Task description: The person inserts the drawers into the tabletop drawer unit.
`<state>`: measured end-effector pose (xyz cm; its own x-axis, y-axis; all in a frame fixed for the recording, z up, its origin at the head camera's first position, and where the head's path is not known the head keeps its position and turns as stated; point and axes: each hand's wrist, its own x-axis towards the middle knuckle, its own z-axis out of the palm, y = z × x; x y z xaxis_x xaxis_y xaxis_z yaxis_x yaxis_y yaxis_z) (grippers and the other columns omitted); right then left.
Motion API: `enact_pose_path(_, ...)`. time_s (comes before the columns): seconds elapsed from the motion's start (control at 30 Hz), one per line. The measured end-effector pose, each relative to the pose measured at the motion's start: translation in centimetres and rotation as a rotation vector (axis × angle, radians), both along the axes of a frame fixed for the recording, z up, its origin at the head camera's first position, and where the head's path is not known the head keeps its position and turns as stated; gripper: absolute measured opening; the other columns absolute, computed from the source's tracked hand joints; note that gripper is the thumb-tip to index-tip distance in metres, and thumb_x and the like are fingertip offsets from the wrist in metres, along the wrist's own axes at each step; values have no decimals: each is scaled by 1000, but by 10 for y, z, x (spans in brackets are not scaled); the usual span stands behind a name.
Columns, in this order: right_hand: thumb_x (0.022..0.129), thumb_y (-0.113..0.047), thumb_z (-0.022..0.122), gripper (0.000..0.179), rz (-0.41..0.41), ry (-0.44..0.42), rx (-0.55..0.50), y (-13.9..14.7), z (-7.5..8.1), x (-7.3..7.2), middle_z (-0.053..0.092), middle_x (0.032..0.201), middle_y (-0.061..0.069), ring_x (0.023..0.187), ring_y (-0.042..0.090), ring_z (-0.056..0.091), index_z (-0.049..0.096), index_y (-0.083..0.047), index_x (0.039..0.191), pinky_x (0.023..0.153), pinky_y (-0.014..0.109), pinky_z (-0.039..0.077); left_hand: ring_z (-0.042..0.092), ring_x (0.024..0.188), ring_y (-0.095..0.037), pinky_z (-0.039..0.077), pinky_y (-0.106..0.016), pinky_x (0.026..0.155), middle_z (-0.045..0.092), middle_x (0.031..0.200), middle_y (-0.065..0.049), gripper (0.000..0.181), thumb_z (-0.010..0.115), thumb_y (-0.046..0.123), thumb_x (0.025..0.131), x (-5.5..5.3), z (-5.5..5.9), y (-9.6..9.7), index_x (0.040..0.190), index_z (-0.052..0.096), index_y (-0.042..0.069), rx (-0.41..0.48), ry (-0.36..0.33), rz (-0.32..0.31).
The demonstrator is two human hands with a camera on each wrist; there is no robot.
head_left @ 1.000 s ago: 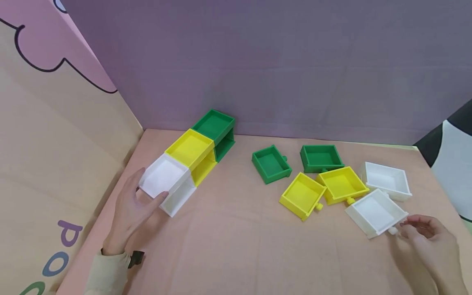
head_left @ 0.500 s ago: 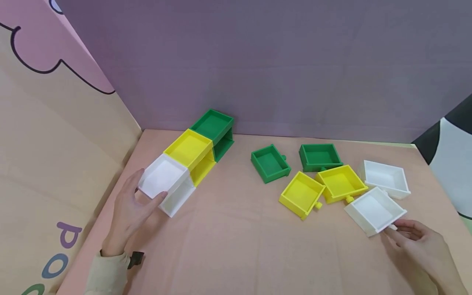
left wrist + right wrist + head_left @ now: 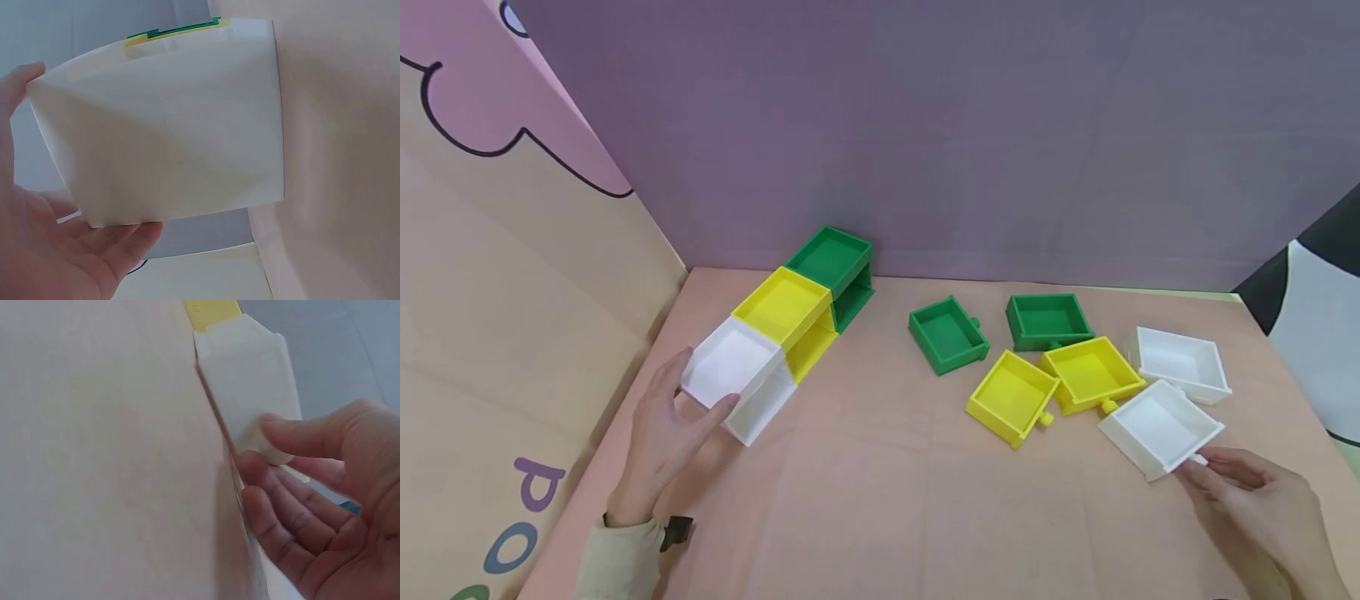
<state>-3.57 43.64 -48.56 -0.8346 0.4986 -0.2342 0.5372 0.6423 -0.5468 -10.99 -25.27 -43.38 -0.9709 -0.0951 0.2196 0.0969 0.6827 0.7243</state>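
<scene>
My left hand (image 3: pixel 658 433) grips the near end of a white drawer case (image 3: pixel 732 362), thumb on one side and fingers on the other. This case is joined in a row with a yellow drawer case (image 3: pixel 782 307) and a green one behind it, their openings facing right. At the right, my right hand (image 3: pixel 1262 504) pinches the round knob (image 3: pixel 269 447) of a white drawer (image 3: pixel 1163 425) between thumb and fingers. That drawer sits right at the corner of a second white drawer (image 3: pixel 1183 363). In the left wrist view, the white case's wall fills the middle.
Two yellow drawers, one (image 3: pixel 1013 398) nearer the middle and the other (image 3: pixel 1092 372) by the white ones, lie on the pink cloth (image 3: pixel 865 500). Behind them are two green drawers (image 3: pixel 949 335). A purple-grey wall (image 3: pixel 925 142) closes off the back, with a printed panel (image 3: pixel 512 292) at the left.
My right hand has moved left to the white drawer's knob and now pinches it. The left hand keeps its hold on the white case.
</scene>
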Motion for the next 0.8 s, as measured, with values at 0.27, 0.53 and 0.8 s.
enact_pose_path(0.27,101,-53,69,73,-49,62,35,-8,6,2,62,143,33,118,45,60,58,2,148,103,70,51,53,135,-43,47,-74,107,47,161,-21,89,84,38,91,0,-1,-1,162,41,5,-10,-4,-10)
enact_pose_path(0.53,99,-50,72,69,-106,151,-19,-10,15,8,80,115,-14,110,7,70,60,-3,148,114,28,52,50,140,-45,45,-74,109,44,164,-22,93,83,40,91,1,1,-1,164,37,3,-30,-27,-7)
enact_pose_path(0.8,91,-45,83,66,-193,242,-103,-14,38,8,48,67,-53,69,-34,45,70,1,136,57,4,42,51,138,-45,47,-75,108,44,163,-23,93,83,40,92,-1,1,0,164,37,3,-39,-28,-7)
